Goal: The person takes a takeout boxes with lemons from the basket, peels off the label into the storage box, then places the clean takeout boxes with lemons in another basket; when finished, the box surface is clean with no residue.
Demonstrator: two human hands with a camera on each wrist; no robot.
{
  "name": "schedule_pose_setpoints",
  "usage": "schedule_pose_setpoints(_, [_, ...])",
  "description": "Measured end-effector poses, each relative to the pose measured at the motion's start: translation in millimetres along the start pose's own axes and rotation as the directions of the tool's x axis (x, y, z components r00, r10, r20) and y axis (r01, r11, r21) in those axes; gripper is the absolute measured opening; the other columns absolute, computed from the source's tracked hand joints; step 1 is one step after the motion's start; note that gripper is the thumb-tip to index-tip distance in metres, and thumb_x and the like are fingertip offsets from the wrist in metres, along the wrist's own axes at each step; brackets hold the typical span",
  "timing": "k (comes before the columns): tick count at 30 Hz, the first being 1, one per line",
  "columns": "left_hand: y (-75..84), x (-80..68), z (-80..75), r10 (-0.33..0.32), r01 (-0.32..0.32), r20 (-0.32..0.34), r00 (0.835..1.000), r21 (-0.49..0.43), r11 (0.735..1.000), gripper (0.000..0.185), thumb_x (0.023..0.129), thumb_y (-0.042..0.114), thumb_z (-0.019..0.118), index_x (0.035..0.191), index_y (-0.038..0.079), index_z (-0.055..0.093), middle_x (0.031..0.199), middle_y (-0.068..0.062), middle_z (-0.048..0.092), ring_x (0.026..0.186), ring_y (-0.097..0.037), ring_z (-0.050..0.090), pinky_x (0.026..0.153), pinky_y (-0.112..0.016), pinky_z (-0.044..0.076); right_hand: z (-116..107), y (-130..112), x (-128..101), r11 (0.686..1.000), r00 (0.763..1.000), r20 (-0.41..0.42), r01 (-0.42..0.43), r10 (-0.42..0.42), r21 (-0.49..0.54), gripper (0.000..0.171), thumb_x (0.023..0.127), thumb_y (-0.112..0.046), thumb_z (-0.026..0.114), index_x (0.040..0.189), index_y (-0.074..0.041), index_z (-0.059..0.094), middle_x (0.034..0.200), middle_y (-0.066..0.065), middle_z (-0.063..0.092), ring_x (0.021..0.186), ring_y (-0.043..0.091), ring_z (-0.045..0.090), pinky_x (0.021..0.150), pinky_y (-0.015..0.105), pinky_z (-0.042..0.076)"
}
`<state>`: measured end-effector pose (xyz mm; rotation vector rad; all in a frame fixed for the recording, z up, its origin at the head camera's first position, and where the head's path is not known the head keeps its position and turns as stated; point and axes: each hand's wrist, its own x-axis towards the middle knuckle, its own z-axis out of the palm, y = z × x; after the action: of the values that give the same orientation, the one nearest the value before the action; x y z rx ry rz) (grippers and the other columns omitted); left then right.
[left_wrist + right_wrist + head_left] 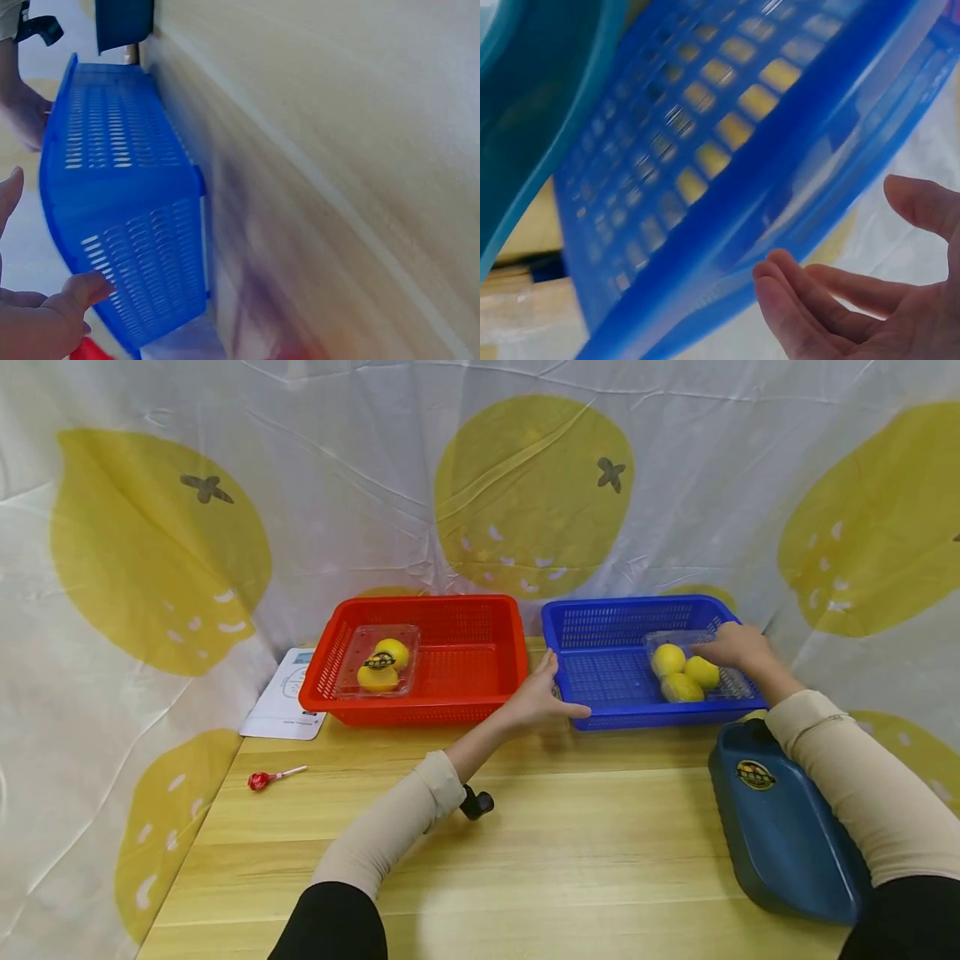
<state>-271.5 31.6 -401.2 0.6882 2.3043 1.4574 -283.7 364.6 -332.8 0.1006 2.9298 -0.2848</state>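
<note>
A blue basket (600,610) stands at the back right of the wooden table (570,860). In it lies a clear tray (738,687) with three lemons (681,687). My right hand (738,647) hovers over the tray's right part. Its fingers (802,300) are relaxed and hold nothing beside the blue basket (727,127). My left hand (542,693) rests against the basket's front left corner with straight fingers. Its thumb (79,291) touches the wall of the blue basket (120,150). A red basket (465,603) to the left holds a clear lidded box (378,662) of lemons.
A dark blue tray (780,827) lies at the right front under my right forearm. A red lollipop (262,779) lies at the left, and a white sheet (283,702) sticks out from under the red basket. A lemon-print cloth hangs behind and at both sides.
</note>
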Motion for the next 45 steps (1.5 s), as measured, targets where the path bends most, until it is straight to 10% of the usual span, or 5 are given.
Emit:
schedule_pose_setpoints(9, [4.0, -28.0, -51.1, 0.035, -0.035, 0.019, 0.999, -0.01, 0.999, 0.121, 0.077, 0.024, 0.083, 0.157, 0.013, -0.008, 0.165, 0.002, -0.012, 0.149, -0.027, 0.026, 0.116, -0.038, 0.033, 2, -44, 4, 0.996, 0.996, -0.05, 0.079, -0.076, 0.045, 0.052, 0.095, -0.047, 0.053, 0.074, 0.0, 0.053, 0.067, 0.011, 0.044, 0.06, 0.026, 0.045, 0.054, 0.036, 0.038])
schedule_pose_setpoints(16, [-13.5, -65.2, -101.7, 0.042, 0.002, -0.157, 0.987, 0.274, 0.962, 0.116, 0.079, 0.041, 0.08, 0.157, 0.014, -0.002, 0.165, 0.008, -0.01, 0.152, -0.022, 0.017, 0.121, -0.047, 0.024, 9, -90, 4, 0.977, 0.977, -0.025, 0.214, -0.214, 0.009, 0.072, 0.097, -0.044, 0.053, 0.132, 0.018, 0.047, 0.131, 0.04, 0.051, 0.112, 0.054, 0.054, 0.091, 0.064, 0.047])
schedule_pose_setpoints(30, [-81.6, -122.8, -190.5, -0.085, 0.237, -0.405, 0.911, 0.343, 0.909, 0.114, 0.081, 0.046, 0.076, 0.157, 0.009, 0.0, 0.166, -0.005, -0.005, 0.151, -0.037, 0.011, 0.117, -0.062, 0.021, 18, -193, 23, 0.91, 0.92, -0.031, 0.392, -0.392, 0.131, 0.066, 0.092, -0.045, 0.06, 0.133, 0.007, 0.054, 0.093, 0.019, 0.072, 0.09, 0.03, 0.067, 0.089, 0.049, 0.053])
schedule_pose_setpoints(34, [-102.7, -133.5, -201.7, -0.153, 0.292, -0.409, 0.899, 0.3, 0.908, 0.114, 0.081, 0.055, 0.072, 0.157, 0.01, 0.0, 0.166, -0.006, -0.002, 0.151, -0.036, 0.014, 0.117, -0.06, 0.026, 21, -231, 30, 0.886, 0.895, -0.01, 0.444, -0.447, 0.136, 0.064, 0.091, -0.046, 0.061, 0.131, 0.004, 0.057, 0.081, 0.012, 0.07, 0.081, 0.025, 0.064, 0.087, 0.044, 0.053])
schedule_pose_setpoints(45, [-127.7, -134.0, -199.7, -0.143, 0.229, -0.418, 0.897, 0.164, 0.959, 0.104, 0.085, 0.048, 0.071, 0.157, 0.01, 0.006, 0.166, -0.003, 0.002, 0.153, -0.028, 0.006, 0.12, -0.053, 0.023, 39, -301, 68, 0.849, 0.87, 0.072, 0.454, -0.488, 0.271, 0.065, 0.089, -0.051, 0.062, 0.129, 0.0, 0.059, 0.13, 0.014, 0.062, 0.115, 0.025, 0.059, 0.102, 0.041, 0.048])
